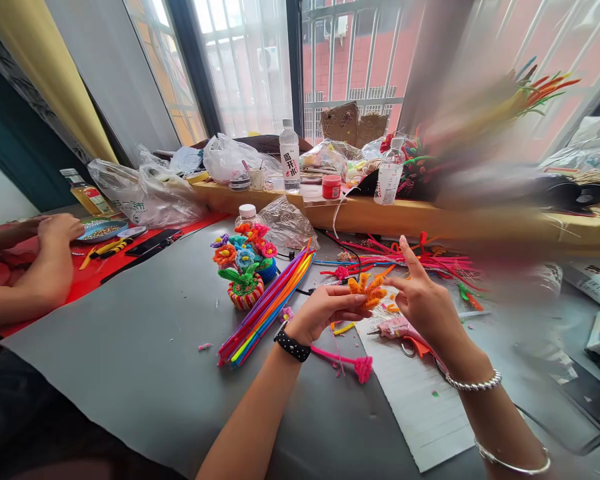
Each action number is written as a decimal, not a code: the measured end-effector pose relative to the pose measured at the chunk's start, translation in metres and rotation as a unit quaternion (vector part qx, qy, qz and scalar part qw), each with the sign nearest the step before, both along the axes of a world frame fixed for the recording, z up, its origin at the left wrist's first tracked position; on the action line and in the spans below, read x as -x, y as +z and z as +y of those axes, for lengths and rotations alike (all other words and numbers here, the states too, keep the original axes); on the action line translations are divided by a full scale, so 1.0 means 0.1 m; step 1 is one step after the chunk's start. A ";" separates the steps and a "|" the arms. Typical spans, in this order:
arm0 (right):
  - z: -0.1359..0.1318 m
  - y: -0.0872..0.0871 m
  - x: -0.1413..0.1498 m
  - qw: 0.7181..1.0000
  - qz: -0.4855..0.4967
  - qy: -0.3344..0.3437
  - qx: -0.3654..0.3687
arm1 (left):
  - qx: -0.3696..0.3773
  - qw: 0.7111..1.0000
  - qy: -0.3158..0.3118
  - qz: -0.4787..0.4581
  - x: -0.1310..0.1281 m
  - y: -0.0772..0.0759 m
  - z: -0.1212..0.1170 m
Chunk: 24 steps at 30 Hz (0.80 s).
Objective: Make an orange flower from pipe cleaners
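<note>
Head view: a blurred smear hides much of the right side, and the bottom edge cuts off both forearms. The left hand (pixel 327 308), at center, covers the lower left of a fuzzy orange flower (pixel 368 291), its grip pinching the base. The petals fan upward and right; no single long axis can be made out. They look plump, finger-like. The right hand (pixel 426 303) raises its index finger beside them; whether its grip holds anything, I cannot tell.
</note>
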State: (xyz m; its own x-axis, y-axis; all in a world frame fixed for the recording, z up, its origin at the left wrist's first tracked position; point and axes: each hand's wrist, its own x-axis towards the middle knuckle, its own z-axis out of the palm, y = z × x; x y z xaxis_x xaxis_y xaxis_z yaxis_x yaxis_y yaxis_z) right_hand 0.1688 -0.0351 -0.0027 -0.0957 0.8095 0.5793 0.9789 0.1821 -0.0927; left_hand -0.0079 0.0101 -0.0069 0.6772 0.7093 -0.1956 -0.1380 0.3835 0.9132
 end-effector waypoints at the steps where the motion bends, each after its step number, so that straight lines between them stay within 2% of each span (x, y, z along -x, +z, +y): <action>1: 0.00 0.00 0.00 1.000 -0.003 0.000 0.005 | 0.000 1.000 0.000 0.001 0.00 0.00 0.00; 6: -0.01 0.01 0.02 0.999 0.019 -0.005 0.026 | 0.000 1.000 -0.002 -0.003 0.00 0.01 0.00; 12: -0.01 0.01 0.00 0.999 0.039 -0.002 0.014 | 0.001 1.000 0.002 0.000 0.00 0.01 0.00; 17: 0.00 0.01 -0.02 0.992 0.119 -0.004 0.045 | -0.003 1.000 0.008 0.008 -0.01 0.01 -0.01; 21: 0.02 0.01 -0.02 0.986 0.168 -0.002 -0.019 | -0.009 1.000 0.009 0.016 -0.01 0.02 -0.01; 24: 0.01 0.03 -0.03 0.959 0.280 0.018 -0.027 | -0.007 1.000 0.011 0.019 -0.02 0.02 -0.01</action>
State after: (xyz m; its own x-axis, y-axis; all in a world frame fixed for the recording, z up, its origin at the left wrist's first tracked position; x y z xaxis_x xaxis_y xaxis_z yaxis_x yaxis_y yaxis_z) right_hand 0.1720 -0.0339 0.0002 0.2149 0.7788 0.5893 0.7709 0.2352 -0.5919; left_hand -0.0063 0.0091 -0.0052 0.6531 0.7272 -0.2113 -0.1117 0.3684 0.9229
